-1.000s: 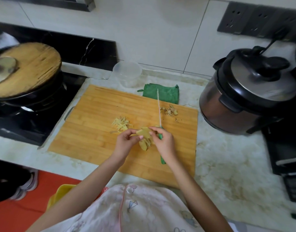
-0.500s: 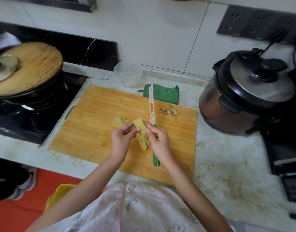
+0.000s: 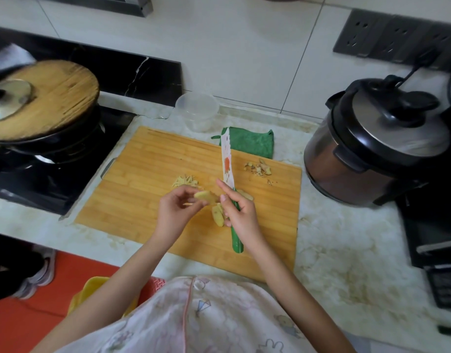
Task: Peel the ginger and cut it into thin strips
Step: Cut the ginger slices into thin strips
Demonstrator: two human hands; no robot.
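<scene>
Hands are at work over the near half of the cutting board. The left hand pinches one peeled ginger slice between thumb and fingertips, apparently lifted clear of the wood. The right hand has its fingers curled round the green handle of the knife, with the forefinger stretched forward and the blade pointing away from the person.

Directly beneath the hands lie a few more slices, none of them cut into strips. Just beyond the left hand sits a small heap of strips. Further out, right of the blade, is a scatter of peel scraps.

Assessment: peeling appears complete, as no skin shows on any piece. Slicing is done. Cutting into strips is begun only, and the held slice and those on the board are outstanding.

Not verifiable: the slice count, since the right hand covers part of the stack. Whether the right forefinger touches the held slice cannot be told. Strip thickness is too small to judge. A green cloth lies at the far edge of the board, partly behind the blade.
</scene>
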